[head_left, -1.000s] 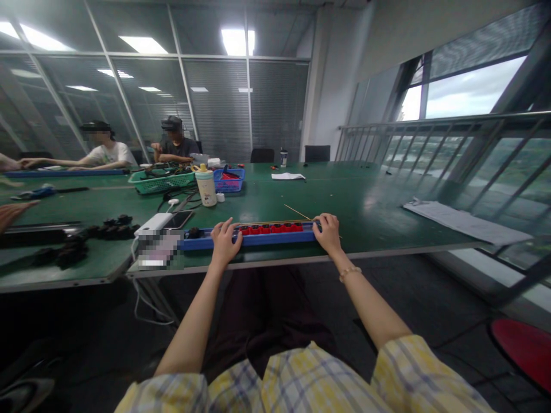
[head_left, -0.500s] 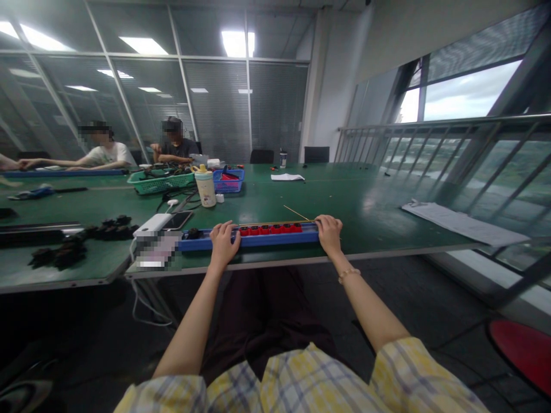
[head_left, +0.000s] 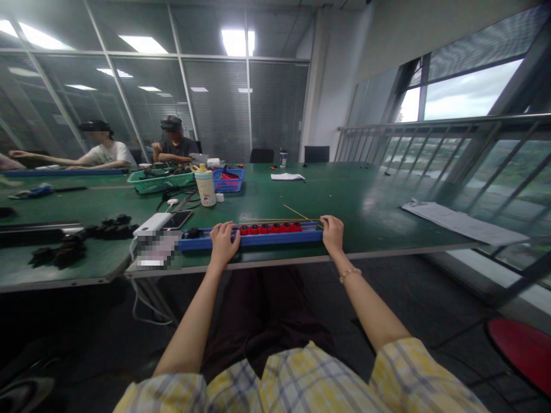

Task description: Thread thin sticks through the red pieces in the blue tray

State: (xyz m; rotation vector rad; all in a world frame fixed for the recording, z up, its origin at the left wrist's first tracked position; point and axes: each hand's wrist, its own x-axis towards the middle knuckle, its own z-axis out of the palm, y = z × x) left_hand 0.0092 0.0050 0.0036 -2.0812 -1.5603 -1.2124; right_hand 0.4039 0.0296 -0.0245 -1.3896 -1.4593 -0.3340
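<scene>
A long blue tray (head_left: 275, 238) lies along the near table edge in front of me. In its middle stand several red pieces with dark tops (head_left: 275, 228) in a row, and a small black piece (head_left: 194, 233) sits near its left end. My left hand (head_left: 224, 244) is closed over the tray, left of the red row, thumb against the near wall. At the tray's right end my right hand (head_left: 333, 234) has its fingers curled together; what they pinch is hidden. Thin yellow strands (head_left: 297, 213) lie behind the tray, running toward that hand.
A pale bottle (head_left: 206, 186), a green basket (head_left: 161, 182) and a blue basket (head_left: 229, 181) stand beyond the tray. A phone and white charger (head_left: 151, 225) lie to its left. Black parts (head_left: 64, 252) are further left. Papers (head_left: 460, 221) lie right. Two people sit across the table.
My right hand has shifted slightly right, uncovering more of the tray's end. The red pieces now show more of their dark tops. My left hand stays in place.
</scene>
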